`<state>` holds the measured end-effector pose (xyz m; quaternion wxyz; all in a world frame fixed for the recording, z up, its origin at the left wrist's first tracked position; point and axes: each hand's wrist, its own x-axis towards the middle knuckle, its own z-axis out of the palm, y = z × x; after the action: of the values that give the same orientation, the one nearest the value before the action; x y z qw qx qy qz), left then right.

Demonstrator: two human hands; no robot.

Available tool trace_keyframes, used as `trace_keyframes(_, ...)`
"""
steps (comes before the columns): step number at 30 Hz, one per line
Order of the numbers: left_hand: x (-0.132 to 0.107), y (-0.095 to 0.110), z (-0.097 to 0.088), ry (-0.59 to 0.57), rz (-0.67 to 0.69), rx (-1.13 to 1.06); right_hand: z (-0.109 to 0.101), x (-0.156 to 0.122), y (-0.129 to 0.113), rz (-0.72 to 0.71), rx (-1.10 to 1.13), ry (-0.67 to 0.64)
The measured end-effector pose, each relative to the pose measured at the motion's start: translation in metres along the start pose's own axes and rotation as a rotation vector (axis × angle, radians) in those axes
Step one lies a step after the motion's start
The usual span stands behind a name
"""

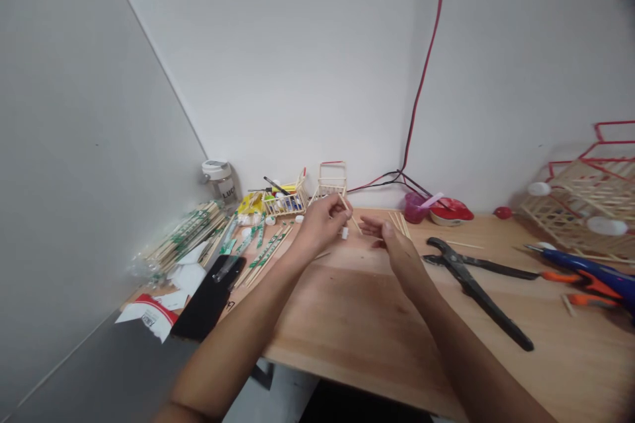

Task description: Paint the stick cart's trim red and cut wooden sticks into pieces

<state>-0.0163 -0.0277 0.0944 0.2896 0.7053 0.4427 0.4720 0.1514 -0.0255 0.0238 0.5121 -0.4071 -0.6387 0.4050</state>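
My left hand point(326, 221) pinches a thin wooden stick point(355, 222), held at a slant over the middle of the table. Just to the right, my right hand point(391, 243) has its fingers spread near the lower end of the stick; I cannot tell whether they touch it. A small white piece point(344, 233) shows below my left fingers. Behind the left hand stands a small wooden-stick frame point(332, 175) with a red top bar, its lower part partly covered by the hand. More loose sticks point(399, 225) lie behind my right hand.
Pliers point(461, 271) and a blue-and-orange glue gun point(588, 271) lie right, before a stick-built model point(585, 192). At the back are a red-stained bowl point(451, 210) and a stick basket point(285, 203). Bundled sticks point(186, 238) and a black phone-like slab point(208, 301) lie left.
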Motion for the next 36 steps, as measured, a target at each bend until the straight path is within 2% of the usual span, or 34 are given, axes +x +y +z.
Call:
trace_keyframes(5,0.004,-0.007,-0.025,0.220,0.075,0.140,-0.005,0.004,0.015,0.102,0.006,0.005)
trace_keyframes(10,-0.001,-0.023,-0.070,0.491,0.101,0.231,-0.003,0.005,0.023,0.138,0.005,-0.028)
trace_keyframes(13,0.002,-0.035,-0.087,0.544,0.065,0.263,0.000,0.003,0.022,0.159,-0.021,-0.055)
trace_keyframes(15,0.005,-0.044,-0.089,0.544,0.038,0.283,0.002,0.001,0.021,0.167,-0.051,-0.068)
trace_keyframes(24,0.015,-0.076,-0.079,0.514,-0.012,0.414,0.008,-0.006,0.025,0.200,-0.075,-0.078)
trace_keyframes(36,0.022,-0.090,-0.075,0.488,-0.014,0.444,0.010,-0.008,0.019,0.181,-0.177,-0.111)
